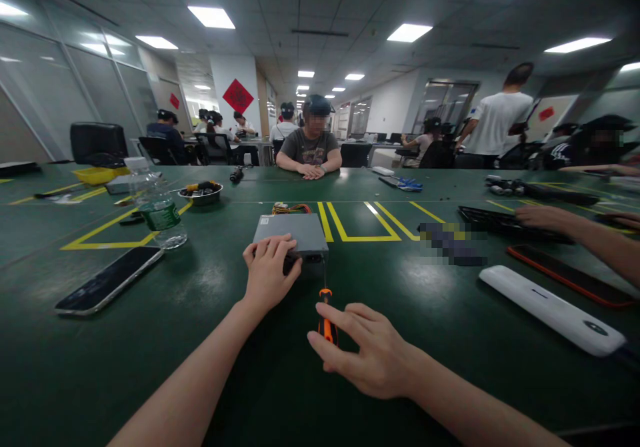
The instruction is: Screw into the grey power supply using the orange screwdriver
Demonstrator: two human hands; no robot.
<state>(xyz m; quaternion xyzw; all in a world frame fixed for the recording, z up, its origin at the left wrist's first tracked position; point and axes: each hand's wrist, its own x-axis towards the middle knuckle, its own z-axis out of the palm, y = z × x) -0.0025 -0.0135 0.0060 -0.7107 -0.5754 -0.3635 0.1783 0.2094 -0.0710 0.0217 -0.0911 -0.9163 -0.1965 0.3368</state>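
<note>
A grey metal box [293, 232] with a bundle of coloured wires [295, 209] behind it sits on the green table. My left hand [270, 267] grips its front left part, fingers on top and thumb at the front face. In front of the box, my right hand [367, 347] holds an orange and black screwdriver [327, 327] between thumb and fingers. The thin shaft points away from me and reaches the box's front right corner; its tip is too small to make out.
Left: a phone [110, 280], a water bottle [163, 213] and a metal bowl [201, 195] with tools. Right: a white device [550, 308], an orange-edged black case [567, 275] and another person's hand [550, 219]. A person [310, 143] sits opposite.
</note>
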